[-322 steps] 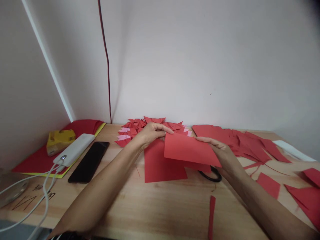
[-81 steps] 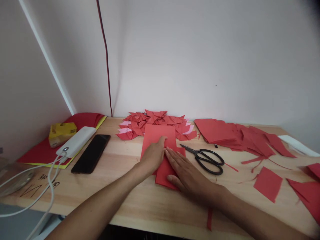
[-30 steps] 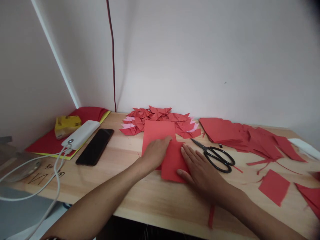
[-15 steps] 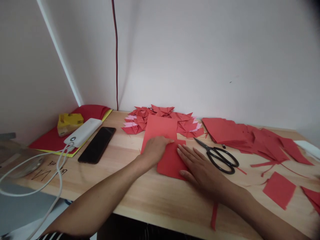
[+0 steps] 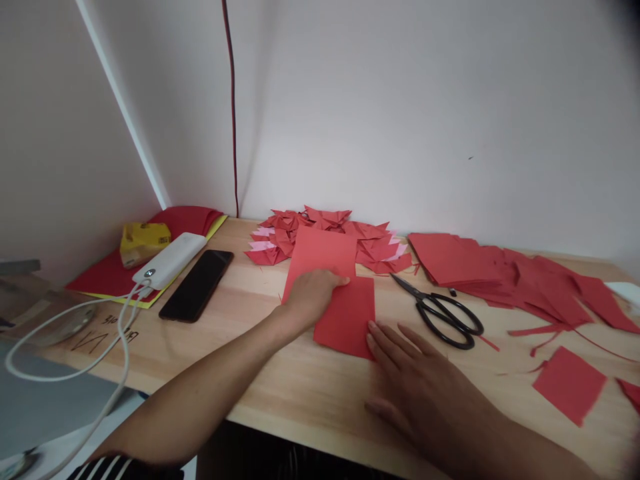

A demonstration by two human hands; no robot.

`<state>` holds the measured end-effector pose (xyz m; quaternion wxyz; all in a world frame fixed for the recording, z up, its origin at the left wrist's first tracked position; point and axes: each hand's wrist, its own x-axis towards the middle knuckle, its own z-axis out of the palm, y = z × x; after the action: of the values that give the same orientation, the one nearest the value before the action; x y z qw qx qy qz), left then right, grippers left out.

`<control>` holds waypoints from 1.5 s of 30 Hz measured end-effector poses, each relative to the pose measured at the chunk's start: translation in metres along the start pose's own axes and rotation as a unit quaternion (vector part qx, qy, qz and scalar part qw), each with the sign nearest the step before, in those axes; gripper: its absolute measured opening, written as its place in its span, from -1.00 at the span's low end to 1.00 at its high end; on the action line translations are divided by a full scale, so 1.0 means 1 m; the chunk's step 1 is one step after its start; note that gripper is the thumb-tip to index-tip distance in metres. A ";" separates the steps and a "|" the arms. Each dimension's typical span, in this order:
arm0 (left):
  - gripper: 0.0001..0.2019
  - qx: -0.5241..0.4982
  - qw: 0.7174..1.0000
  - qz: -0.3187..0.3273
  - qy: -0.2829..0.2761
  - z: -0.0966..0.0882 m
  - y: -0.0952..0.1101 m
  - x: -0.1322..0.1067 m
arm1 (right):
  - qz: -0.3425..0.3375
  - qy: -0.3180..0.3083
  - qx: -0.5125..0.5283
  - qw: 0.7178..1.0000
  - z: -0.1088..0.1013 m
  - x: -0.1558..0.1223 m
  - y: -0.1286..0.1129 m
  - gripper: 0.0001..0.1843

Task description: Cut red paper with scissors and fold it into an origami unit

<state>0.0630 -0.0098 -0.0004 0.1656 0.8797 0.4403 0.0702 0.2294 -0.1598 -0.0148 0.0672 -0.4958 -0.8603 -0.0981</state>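
My left hand (image 5: 311,297) is covering some red paper (image 5: 347,327) at centre. The right edge is cropping a white item (image 5: 625,292).

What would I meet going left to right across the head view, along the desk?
Yellow packet → black phone → left hand, resting on red paper → right hand → loose red piece. Left out for overlap: white power bank and scissors.
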 end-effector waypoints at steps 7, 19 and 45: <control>-0.63 0.005 1.000 -0.002 -0.007 0.002 -0.002 0.002 | -0.050 0.068 -0.025 0.996 -0.014 -0.005 -0.008 -0.28; -0.60 -0.008 1.000 -0.006 0.000 0.002 -0.002 0.003 | -0.015 -0.039 0.122 0.992 -0.018 0.025 0.021 -0.74; -0.56 0.006 1.000 0.016 -0.012 -0.001 0.001 0.000 | 0.044 0.025 0.151 0.987 0.018 0.013 0.050 -0.66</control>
<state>0.0633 -0.0103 0.0011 0.1643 0.8882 0.4249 0.0597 0.2665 -0.1203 -0.0248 0.1669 -0.5150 -0.8404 0.0240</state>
